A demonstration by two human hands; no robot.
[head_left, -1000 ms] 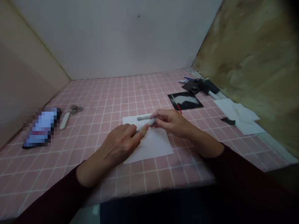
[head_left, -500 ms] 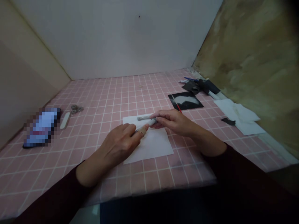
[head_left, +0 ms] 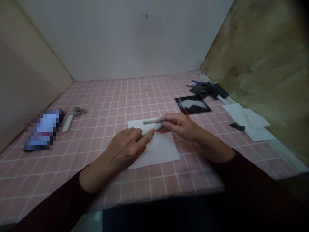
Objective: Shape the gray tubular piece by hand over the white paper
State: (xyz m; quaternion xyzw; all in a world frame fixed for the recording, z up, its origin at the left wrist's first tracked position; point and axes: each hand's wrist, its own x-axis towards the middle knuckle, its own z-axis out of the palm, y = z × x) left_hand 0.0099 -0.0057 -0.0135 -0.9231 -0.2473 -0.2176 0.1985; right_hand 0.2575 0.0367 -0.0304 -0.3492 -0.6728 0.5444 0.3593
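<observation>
Over a white sheet of paper (head_left: 163,149), my left hand (head_left: 126,145) is closed around a pale, slim, stick-like piece (head_left: 158,126) that points to the right. My right hand (head_left: 182,125) pinches the far end of that piece, fingers and thumb pressed together. From under the right fingers a narrow grey strip (head_left: 149,122) sticks out to the left; it may be folded sandpaper, but its kind is not clear. Where the fingers meet, the end of the pale piece is partly hidden.
Behind my right hand lies a black sheet (head_left: 196,103) with white dust and a thin red-ended stick (head_left: 184,109). White papers (head_left: 251,124) and dark scraps (head_left: 200,89) lie at right. At left are a phone (head_left: 44,129), a white flat bar (head_left: 68,123) and small grey pieces (head_left: 78,111).
Hardly anything differs: the view has shifted slightly, and both hands keep their hold on the pale piece, with the left fingers at most a little moved.
</observation>
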